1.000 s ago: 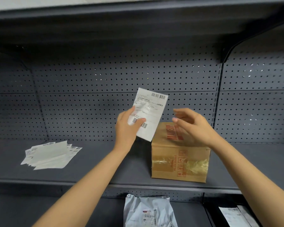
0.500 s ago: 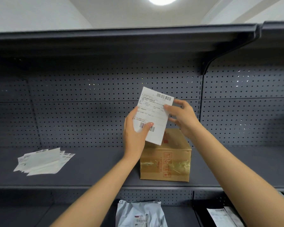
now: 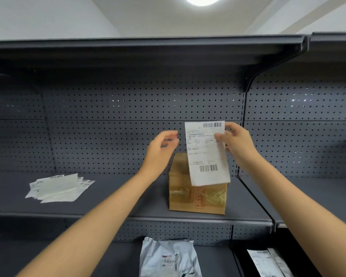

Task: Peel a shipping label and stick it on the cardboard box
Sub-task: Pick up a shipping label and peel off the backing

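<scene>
We hold the shipping label (image 3: 207,152) upright in our right hand (image 3: 237,141), thumb and fingers pinching its upper right edge so the printed face looks at us and a corner is free for peeling. Our left hand (image 3: 160,150) hovers just beside the label, fingers loosely curled and grasping nothing, likely ready to pick at the backing. The cardboard box (image 3: 197,193) sits behind and below the label, near the front edge of the shelf (image 3: 108,196), with a stack of labels (image 3: 57,187) well apart toward the shelf's left end.
</scene>
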`<state>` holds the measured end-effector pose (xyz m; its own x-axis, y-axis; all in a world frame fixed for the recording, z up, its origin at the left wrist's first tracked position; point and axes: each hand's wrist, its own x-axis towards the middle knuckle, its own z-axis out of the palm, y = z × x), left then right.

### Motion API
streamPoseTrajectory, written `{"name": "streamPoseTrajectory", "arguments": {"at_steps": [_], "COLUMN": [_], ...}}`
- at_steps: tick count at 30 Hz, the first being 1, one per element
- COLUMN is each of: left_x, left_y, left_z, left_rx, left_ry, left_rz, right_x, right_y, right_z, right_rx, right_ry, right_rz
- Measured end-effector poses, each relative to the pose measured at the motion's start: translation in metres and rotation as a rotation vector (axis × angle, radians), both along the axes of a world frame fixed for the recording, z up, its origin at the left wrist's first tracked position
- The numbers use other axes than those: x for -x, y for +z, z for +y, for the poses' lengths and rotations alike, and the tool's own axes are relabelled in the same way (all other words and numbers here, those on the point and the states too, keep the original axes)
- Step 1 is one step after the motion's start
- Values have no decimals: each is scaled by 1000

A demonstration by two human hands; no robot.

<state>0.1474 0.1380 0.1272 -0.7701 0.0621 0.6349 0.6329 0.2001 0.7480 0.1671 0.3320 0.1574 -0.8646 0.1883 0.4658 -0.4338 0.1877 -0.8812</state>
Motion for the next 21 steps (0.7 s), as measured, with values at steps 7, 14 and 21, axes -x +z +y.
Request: {"name": "streamPoseTrajectory", "arguments": {"at_steps": [7, 14, 21], "left_x": [0, -4, -5], "left_y": [26, 25, 26], "left_z": [-11, -7, -8], "left_rx": [134, 184, 182], "left_ry": [-84, -161, -184], "left_rz": [-143, -167, -151], "right_x": [-12, -16, -15], "right_y": [-8, -10, -11], "right_z": [10, 11, 10], "right_rx": [-182, -204, -215], "right_ry": [-11, 40, 59], "right_rz": [80, 83, 74]}}
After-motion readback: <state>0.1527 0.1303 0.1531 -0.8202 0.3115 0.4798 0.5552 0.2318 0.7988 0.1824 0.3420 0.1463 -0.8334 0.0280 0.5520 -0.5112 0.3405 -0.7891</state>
